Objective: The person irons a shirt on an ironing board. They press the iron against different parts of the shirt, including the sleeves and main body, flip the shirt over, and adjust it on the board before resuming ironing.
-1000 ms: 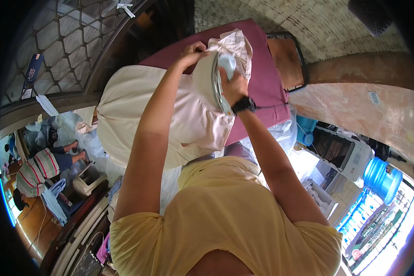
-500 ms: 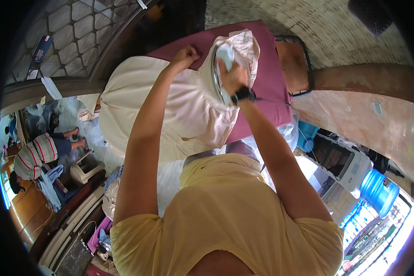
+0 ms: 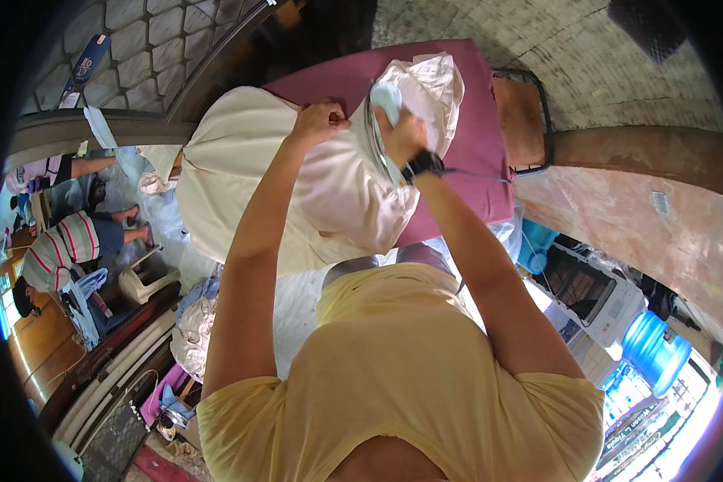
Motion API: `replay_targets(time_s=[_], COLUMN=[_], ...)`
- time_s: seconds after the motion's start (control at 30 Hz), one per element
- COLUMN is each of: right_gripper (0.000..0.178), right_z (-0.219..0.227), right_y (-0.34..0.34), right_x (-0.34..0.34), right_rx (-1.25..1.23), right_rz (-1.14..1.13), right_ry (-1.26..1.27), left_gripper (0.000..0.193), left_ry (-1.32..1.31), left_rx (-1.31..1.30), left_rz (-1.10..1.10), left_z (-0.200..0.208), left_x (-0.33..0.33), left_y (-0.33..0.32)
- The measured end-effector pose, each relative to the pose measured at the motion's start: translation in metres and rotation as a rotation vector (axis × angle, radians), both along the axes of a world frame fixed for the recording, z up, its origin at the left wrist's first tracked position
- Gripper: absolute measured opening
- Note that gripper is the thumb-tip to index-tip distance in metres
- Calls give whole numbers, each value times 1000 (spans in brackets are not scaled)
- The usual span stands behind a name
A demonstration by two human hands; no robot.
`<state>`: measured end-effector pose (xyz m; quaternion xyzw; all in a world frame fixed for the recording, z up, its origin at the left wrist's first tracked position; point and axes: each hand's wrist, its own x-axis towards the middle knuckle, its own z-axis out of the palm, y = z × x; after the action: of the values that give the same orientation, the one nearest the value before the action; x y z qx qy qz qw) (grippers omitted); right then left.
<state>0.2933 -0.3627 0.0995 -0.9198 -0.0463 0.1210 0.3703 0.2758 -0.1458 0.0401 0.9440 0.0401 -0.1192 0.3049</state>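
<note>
A cream satiny garment (image 3: 241, 169) with gathered folds is spread over an ironing surface with a maroon cover (image 3: 466, 185). My right hand (image 3: 406, 138) is wrapped round the handle of a clothes iron (image 3: 387, 95), pale blue with a shiny metal edge. The iron rests on the narrower, ruffled part of the garment. To its left, my left hand (image 3: 321, 123) has its fingers curled closed at the garment's upper edge, seemingly pinching the cloth; the fingertips are partly hidden. A cord trails right from beside my right wrist.
A brown-topped, black-framed stand (image 3: 522, 120) adjoins the board's right side. A metal lattice gate (image 3: 136, 56) rises at the far left. People are on the left, one in a striped shirt (image 3: 66, 249) beside a plastic stool (image 3: 140, 285). Blue water jugs (image 3: 655, 349) stand at the right.
My left hand has come slightly down and onto the garment's edge. My right hand stays on the iron, which has hardly shifted. Another person's leg now shows at the far left.
</note>
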Motion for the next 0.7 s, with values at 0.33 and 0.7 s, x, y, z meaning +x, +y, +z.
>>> replay_targets(time_s=[0.33, 0.7], right_gripper=[55, 66], right_z=[-15, 0], right_y=[-16, 31], right_x=[-32, 12], right_rx=[-11, 23], right_rz=[150, 215], right_ry=[-33, -8], left_gripper=[23, 19], left_ry=[18, -81], left_rx=[-14, -385], left_rz=[43, 236], left_z=[-10, -54], left_x=[2, 6], left_y=[19, 35])
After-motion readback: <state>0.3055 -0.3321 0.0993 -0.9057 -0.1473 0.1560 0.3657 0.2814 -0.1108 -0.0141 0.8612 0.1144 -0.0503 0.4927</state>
